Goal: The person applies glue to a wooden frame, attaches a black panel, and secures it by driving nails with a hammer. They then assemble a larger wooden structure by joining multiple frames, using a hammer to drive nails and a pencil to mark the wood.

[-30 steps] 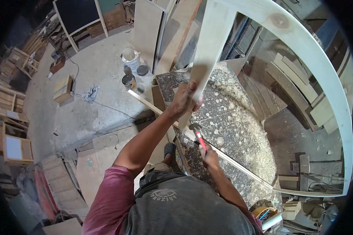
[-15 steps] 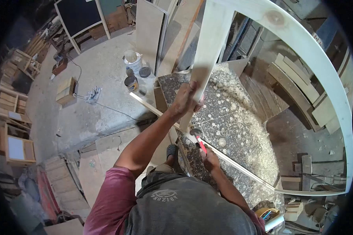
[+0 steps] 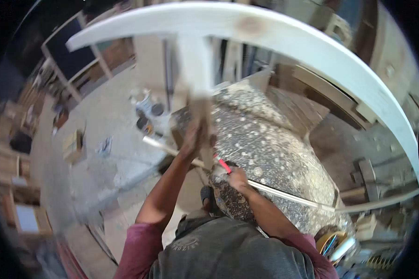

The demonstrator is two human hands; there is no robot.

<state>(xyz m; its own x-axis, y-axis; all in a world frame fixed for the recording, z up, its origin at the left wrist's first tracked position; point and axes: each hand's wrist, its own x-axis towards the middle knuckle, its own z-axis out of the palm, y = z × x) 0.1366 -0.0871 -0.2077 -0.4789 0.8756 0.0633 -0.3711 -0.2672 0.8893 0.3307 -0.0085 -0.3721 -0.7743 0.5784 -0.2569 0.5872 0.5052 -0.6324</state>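
My left hand [image 3: 194,139] is wrapped round the pale wooden upright [image 3: 195,65] of a large curved frame, close to its lower end. Above, the upright meets a broad wooden arch [image 3: 312,44]; its foot stands at a thin wooden rail [image 3: 288,197] that runs across the bench. In my right hand [image 3: 239,179] is a hammer [image 3: 224,165] with a red handle, held low beside the upright's foot. Blur and the upright hide the hammer's head in this view.
Wood shavings cover the dark, spotted workbench [image 3: 265,144]. Behind it on the left, tins and a bucket [image 3: 146,107] stand on the concrete floor near a wooden box [image 3: 73,146]. A yellow tape roll [image 3: 342,244] lies at the bench's near right.
The view has turned, and the arch now spans more of the top, its left end showing. Both hands keep their grips; the hammer's head, visible earlier, is now obscured by the upright's foot.
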